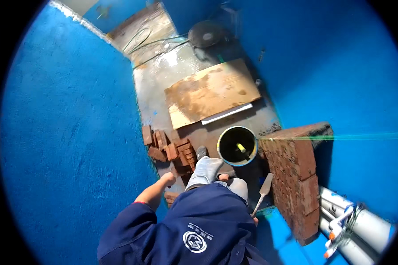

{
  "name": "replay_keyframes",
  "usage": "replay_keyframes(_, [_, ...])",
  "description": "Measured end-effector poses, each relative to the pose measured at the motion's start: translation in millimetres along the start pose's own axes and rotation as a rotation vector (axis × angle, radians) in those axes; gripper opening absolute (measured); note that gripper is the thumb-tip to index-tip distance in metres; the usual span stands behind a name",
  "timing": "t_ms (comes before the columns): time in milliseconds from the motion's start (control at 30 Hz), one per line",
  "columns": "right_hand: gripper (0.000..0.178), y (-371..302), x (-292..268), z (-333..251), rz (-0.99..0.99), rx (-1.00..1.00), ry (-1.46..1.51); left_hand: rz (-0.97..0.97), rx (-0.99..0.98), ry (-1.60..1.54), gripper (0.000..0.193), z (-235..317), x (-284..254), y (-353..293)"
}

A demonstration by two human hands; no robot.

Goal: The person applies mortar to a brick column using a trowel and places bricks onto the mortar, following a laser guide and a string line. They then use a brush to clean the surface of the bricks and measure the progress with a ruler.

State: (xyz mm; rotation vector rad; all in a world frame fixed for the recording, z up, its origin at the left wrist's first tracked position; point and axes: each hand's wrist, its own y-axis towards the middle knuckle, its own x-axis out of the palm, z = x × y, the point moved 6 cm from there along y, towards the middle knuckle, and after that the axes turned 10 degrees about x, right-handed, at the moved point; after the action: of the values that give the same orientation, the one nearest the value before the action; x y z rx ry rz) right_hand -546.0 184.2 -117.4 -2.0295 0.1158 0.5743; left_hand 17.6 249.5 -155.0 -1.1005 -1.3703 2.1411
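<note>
My left hand (167, 179) hangs beside a loose pile of red bricks (172, 152) at the foot of the left wall. Its fingers are too small and indistinct to show whether they are apart or closed. At my right side, my right hand (255, 221) grips a trowel (265, 185) by the handle; its long flat blade points forward. Most of that hand is hidden behind my dark blue jacket. Ahead of the blade stands a round bucket (219, 152) with dark contents and a yellow-handled tool (241, 147) inside.
A low brick wall (296, 172) rises at my right, with a thin green line across its far end. White pipes (376, 227) lie beyond it. A stained board (212, 92) rests on the wet floor ahead. Further off are a dark round object (206, 34) and cables. Blue walls flank me.
</note>
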Motion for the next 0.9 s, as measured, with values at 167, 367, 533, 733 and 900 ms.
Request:
replay_keyframes(167, [0.050,-19,5,-118,-0.108,-0.069,-0.668,0.164,-0.212,-0.334,0.025,-6,81,-24])
replay_keyframes(367, [0.038,-39,42,-155,-0.048,0.336,-0.600,-0.010,-0.287,-0.503,0.053,-58,103,86])
replay_keyframes(533, [0.031,-32,79,-136,-0.074,0.563,-0.600,0.082,-0.441,-0.438,0.058,-146,85,204])
replay_keyframes(733, [0.047,-4,52,-66,-0.099,0.431,-1.055,-0.010,-0.680,-0.840,0.097,-184,128,293])
replay_keyframes(900, [0.052,-9,147,-118,-0.024,0.514,-1.110,0.309,-0.835,-0.916,0.133,-147,163,359])
